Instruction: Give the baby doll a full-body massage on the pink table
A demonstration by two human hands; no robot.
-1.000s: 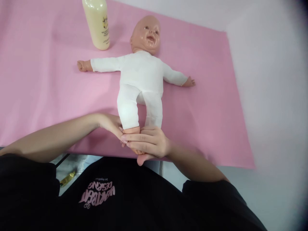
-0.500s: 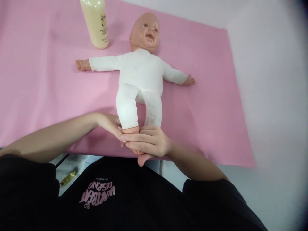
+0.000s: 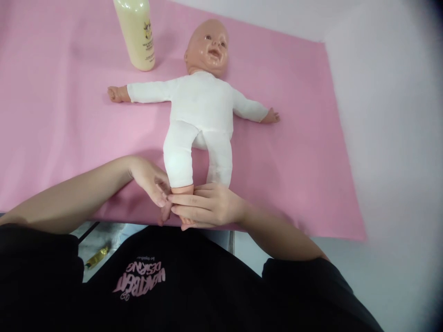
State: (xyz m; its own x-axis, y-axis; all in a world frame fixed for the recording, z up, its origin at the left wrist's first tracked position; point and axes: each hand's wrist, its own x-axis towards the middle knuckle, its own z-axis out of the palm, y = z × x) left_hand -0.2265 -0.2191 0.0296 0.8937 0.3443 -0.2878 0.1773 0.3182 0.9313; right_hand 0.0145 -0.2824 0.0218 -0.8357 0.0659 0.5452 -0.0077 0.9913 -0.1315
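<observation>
Lying on its back across the pink sheet (image 3: 294, 152), the baby doll (image 3: 200, 106) has its foot (image 3: 182, 190) at the near edge, apparently being rubbed. The right hand (image 3: 207, 207) closes round it, fingers flat across; the left hand (image 3: 152, 182) pinches beside. Next calls for gentle pressure.

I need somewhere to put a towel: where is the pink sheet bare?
Free: the pink sheet right of the white-suited baby doll, and left below its arm. Crowded: the cream lotion bottle by the head; left hand and right hand at the feet.
</observation>
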